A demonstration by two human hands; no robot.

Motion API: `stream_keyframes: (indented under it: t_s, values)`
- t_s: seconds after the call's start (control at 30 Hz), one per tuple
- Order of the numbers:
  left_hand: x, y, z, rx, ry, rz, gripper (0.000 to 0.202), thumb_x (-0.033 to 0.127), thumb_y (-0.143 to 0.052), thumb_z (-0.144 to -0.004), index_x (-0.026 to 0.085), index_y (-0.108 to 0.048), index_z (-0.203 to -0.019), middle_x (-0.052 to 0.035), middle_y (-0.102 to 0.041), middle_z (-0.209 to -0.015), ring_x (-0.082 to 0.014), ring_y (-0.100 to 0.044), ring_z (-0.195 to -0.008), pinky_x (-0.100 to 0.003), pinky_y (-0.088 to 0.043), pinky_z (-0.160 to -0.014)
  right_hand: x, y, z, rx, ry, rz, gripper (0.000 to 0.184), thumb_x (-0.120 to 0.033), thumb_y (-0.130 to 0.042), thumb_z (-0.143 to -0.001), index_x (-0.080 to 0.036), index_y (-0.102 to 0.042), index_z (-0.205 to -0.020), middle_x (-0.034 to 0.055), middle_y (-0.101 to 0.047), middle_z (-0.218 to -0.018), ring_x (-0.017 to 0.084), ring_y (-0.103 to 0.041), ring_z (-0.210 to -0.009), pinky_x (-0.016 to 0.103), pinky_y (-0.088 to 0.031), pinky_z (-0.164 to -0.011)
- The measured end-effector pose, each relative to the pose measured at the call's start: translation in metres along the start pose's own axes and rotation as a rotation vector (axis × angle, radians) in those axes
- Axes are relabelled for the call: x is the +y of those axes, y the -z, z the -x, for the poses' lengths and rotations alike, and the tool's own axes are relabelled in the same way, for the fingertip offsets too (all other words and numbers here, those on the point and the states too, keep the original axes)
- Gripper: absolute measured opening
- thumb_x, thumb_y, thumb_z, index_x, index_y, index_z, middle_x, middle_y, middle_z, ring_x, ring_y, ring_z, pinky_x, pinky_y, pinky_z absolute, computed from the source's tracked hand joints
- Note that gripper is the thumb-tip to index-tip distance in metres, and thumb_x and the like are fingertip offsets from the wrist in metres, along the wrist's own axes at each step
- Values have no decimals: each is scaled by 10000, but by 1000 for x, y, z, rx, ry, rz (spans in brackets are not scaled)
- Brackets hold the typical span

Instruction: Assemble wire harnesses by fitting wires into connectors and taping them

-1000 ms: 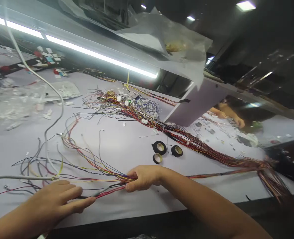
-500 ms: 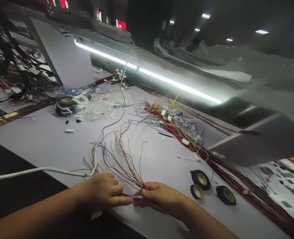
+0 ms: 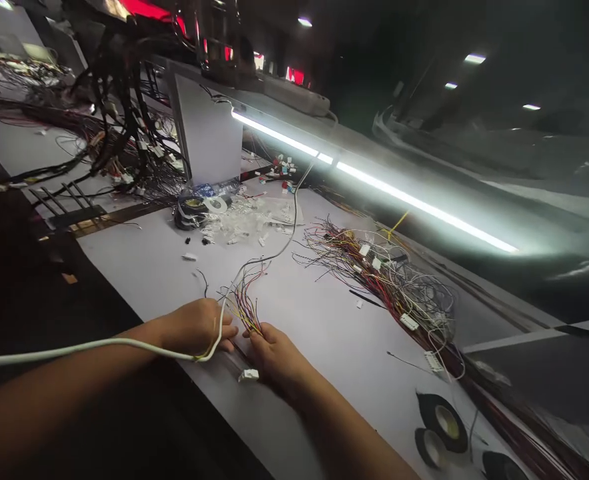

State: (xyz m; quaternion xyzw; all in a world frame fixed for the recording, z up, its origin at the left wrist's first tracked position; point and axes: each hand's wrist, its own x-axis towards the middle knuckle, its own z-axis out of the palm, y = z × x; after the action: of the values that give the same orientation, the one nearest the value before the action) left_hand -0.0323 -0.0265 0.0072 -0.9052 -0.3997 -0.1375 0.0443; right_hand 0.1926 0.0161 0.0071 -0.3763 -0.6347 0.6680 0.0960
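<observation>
My right hand [image 3: 279,357] is closed around a bundle of thin coloured wires [image 3: 247,308], mostly red, yellow and dark, whose loose ends fan away from me over the table. Just left of it, my left hand [image 3: 202,325] has its fingers curled and pointing at the right hand; what they grip is hidden. A short dark wire [image 3: 205,283] sticks out beyond the left hand's knuckles. The thick white cable [image 3: 124,342] passes over my left forearm and hand, then runs up toward the lamp.
White connector [image 3: 248,375] lies close below my hands. Black tape rolls [image 3: 442,423] sit at lower right. A large wire harness [image 3: 374,273] spans the right side. Clear plastic bags with small parts [image 3: 239,217] lie behind, under a lit tube lamp [image 3: 399,190].
My view has swung left, so the table's contents sit farther right. Both hands have moved up the table; the wires' fan looks narrower. The white cable now crosses over my left hand.
</observation>
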Motion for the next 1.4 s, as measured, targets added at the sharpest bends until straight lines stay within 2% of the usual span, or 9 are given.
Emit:
stream_keyframes:
  t_s: [0.2,0.3,0.5,0.7,0.8,0.9,1.03,1.13,1.4]
  values:
    - [-18,6,11,43,161,-122,233,392,-556,-917,236,-652,-1061,-46,-674,-903,-201,-621,-833,-347,-444,-775,-8,4,-38,188,217,282,295,-382,-431,-943,-172,-636,-978,63,-664,-908,194,-584,-865,314,-428,-783]
    - [-6,2,6,184,176,-110,292,298,-596,-897,241,-608,-1184,-67,-681,-1072,-237,-605,-1011,-421,-407,-956,-10,7,-53,213,240,279,304,-376,-407,-951,-171,-629,-983,70,-673,-927,192,-590,-878,315,-432,-800]
    - [34,-9,-28,263,39,294,276,236,-536,-916,207,-569,-1188,-65,-685,-972,-199,-621,-913,-345,-493,-879,-23,11,-85,246,232,204,350,-356,-362,-958,-163,-532,-1194,50,-665,-912,156,-615,-780,279,-469,-691]
    - [48,-32,-49,400,407,615,648,355,-533,-921,259,-220,-1481,-168,-384,-1442,-300,-442,-1294,-497,-441,-1027,-40,62,-102,397,179,246,561,-438,-630,-795,-121,-530,-1246,103,-637,-1013,227,-595,-942,322,-466,-771]
    - [40,-41,-49,565,678,831,656,324,-454,-961,339,-75,-1497,-153,-352,-1460,-268,-487,-1264,-492,-490,-970,-37,94,-86,556,146,313,820,-432,-762,-636,-89,-476,-1324,159,-568,-1147,287,-537,-1036,379,-436,-853]
    - [40,-38,-50,687,795,864,582,325,-404,-976,322,-121,-1486,-146,-406,-1420,-257,-519,-1235,-472,-503,-953,-26,111,-52,661,131,352,790,-467,-670,-725,-118,-421,-1388,143,-556,-1162,250,-562,-936,388,-454,-836]
    - [58,-24,-62,398,462,602,439,324,-497,-938,249,-429,-1365,-105,-552,-1330,-254,-495,-1247,-456,-421,-1043,-2,99,3,497,317,520,363,-319,-534,-851,-192,-616,-1180,87,-599,-1054,202,-583,-866,347,-483,-785]
    - [70,-24,-75,230,243,370,298,282,-523,-916,226,-569,-1205,-69,-658,-1183,-231,-560,-1149,-439,-389,-1045,21,77,36,415,443,736,306,-194,-512,-869,-234,-645,-1141,91,-599,-1052,219,-565,-930,357,-475,-818]
    - [68,-30,-82,15,279,90,192,225,-515,-870,187,-587,-695,-36,-641,-782,-192,-592,-761,-362,-457,-732,56,75,48,565,459,820,316,-188,-435,-934,-212,-619,-1191,113,-598,-1063,243,-539,-972,407,-474,-856]
